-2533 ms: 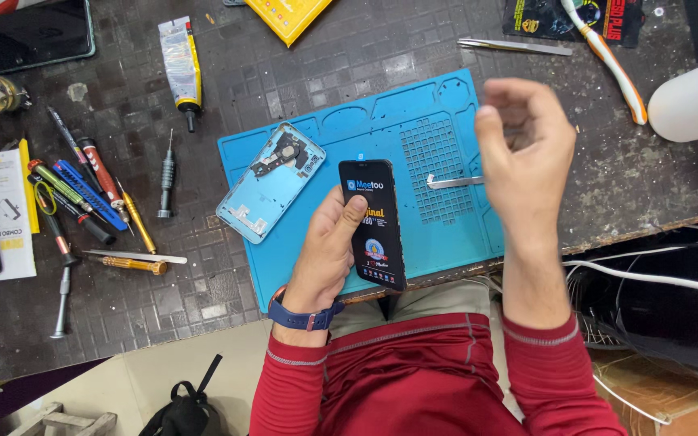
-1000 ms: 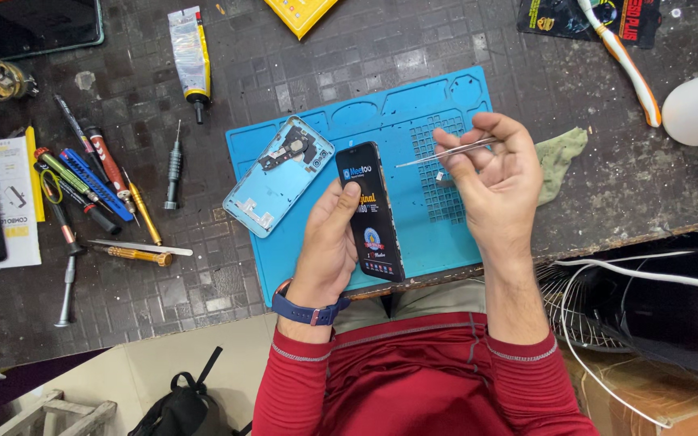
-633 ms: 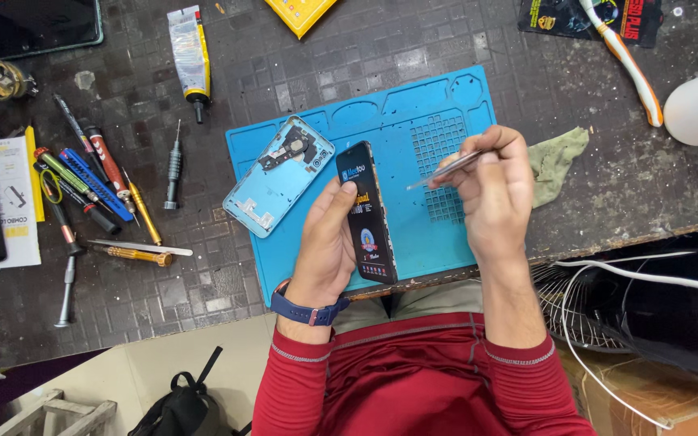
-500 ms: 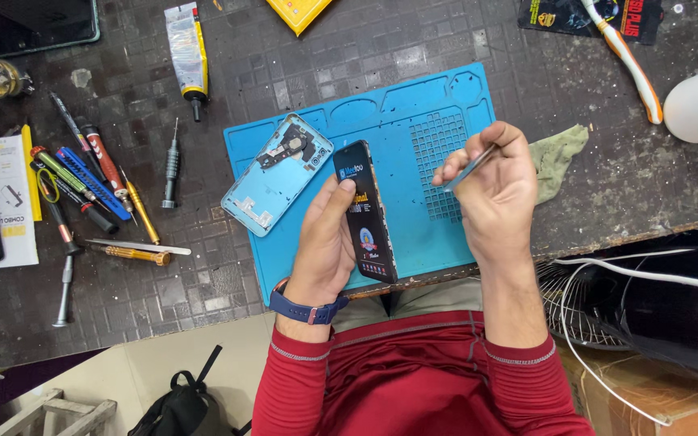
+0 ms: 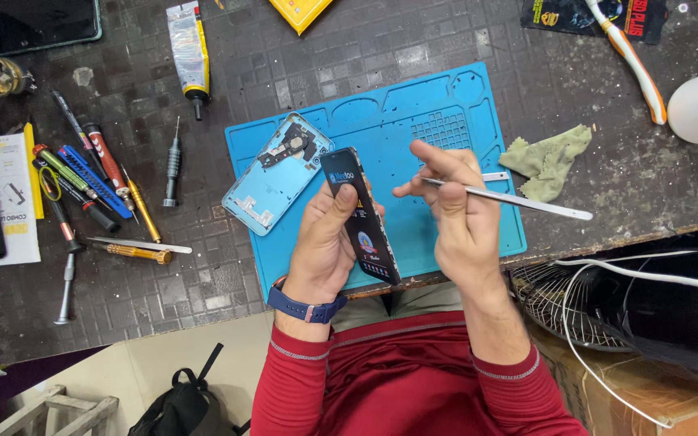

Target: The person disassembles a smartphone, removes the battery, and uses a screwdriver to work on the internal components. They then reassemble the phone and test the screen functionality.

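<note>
Black phone (image 5: 361,216) held on edge above the blue mat (image 5: 414,129).
Gripped in the left hand (image 5: 325,242), thumb across the screen; thin metal tool (image 5: 510,198) pinched in the right hand (image 5: 462,218). Pale blue back cover (image 5: 272,182) lying on the mat's left, green cloth (image 5: 547,157) to the right on the table (image 5: 349,48).

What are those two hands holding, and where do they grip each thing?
The left hand grips the black phone by its long edges. The right hand pinches the thin metal tool near its left end.
</note>
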